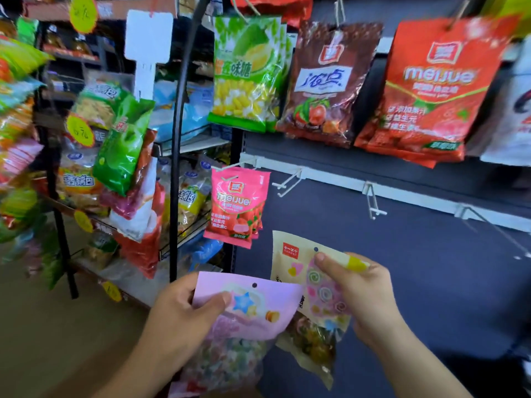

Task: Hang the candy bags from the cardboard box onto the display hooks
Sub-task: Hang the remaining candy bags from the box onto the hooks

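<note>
Pink candy bag [258,300] at lower centre of the frame, pinched at top edge in grip of left hand [178,311], thumb lying on the front. Cream candy bag [285,267] just right, partly behind, held near the hang hole in grip of right hand [362,288]. White display hooks [372,201] above both.

"meijue" is printed on the large red bag [431,90] hanging at upper right and again on the small pink bag [237,205] lower down. The green durian bag [247,73] reads "味糖". The brown bag [324,81] reads "浓点".
</note>
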Available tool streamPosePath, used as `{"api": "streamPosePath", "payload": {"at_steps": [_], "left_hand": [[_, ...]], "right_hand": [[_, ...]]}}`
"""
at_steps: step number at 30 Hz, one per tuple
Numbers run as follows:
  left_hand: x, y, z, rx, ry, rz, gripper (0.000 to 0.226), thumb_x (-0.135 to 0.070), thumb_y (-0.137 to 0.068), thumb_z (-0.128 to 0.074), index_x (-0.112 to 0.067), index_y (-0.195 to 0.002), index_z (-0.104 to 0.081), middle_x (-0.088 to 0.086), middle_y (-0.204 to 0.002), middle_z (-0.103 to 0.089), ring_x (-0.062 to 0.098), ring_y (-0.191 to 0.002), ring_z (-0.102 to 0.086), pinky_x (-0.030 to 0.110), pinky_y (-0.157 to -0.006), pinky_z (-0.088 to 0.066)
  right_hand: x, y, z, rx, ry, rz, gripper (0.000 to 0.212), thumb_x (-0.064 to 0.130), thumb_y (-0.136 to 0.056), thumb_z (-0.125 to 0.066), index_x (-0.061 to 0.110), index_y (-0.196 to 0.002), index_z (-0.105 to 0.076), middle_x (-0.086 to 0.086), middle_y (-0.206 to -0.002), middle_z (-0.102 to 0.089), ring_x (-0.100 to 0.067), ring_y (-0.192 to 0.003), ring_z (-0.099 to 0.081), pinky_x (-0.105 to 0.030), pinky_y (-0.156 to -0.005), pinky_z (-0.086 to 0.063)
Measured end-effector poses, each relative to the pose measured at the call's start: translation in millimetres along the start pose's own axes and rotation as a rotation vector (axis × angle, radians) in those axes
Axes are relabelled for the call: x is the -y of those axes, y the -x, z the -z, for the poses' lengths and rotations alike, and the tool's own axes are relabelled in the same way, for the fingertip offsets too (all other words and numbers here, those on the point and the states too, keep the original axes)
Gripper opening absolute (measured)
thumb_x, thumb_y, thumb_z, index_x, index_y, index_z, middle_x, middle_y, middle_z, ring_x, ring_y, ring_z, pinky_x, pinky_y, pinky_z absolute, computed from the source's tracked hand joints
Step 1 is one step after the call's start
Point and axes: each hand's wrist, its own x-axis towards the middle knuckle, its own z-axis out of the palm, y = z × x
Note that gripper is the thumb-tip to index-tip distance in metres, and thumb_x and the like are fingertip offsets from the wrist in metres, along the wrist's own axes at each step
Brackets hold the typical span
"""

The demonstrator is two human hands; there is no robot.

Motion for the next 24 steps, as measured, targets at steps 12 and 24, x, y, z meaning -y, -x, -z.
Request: {"api": "streamPosePath", "payload": {"at_steps": [12, 24], "left_hand": [[-80.2, -34.8, -18.7, 0.029, -0.092, -0.125, 0.026, -0.043, -0.083, -0.073, -0.018, -0.087, -0.071, 0.004, -0.080, -0.076, 0.024, -0.075, -0.073, 0.042, -0.067, -0.060], [-72.7, -78.7, -5.0, -0.001, 0.039, -0.066, 0.006, -0.013, -0.091, -0.074, -0.019, -0.091, -0.075, -0.008, -0.085, -0.079, 0.005, -0.077, -0.075, 0.020, -0.062, -0.055]], "right_hand": [[70.4, -44.4, -6.3, 0.008, 0.199, 0.186, 0.037, 0.022, -0.079, -0.085, -0.002, -0.068, -0.059, -0.033, -0.084, -0.070, -0.046, -0.069, -0.071, -0.059, -0.055, -0.056], [35.7, -132.9, -70.9, 0.082, 0.058, 0.032, 0.031, 0.023, -0.080, -0.084, -0.003, -0.078, -0.067, -0.020, -0.072, -0.063, -0.027, -0.062, -0.059, -0.043, -0.055, -0.047]]}}
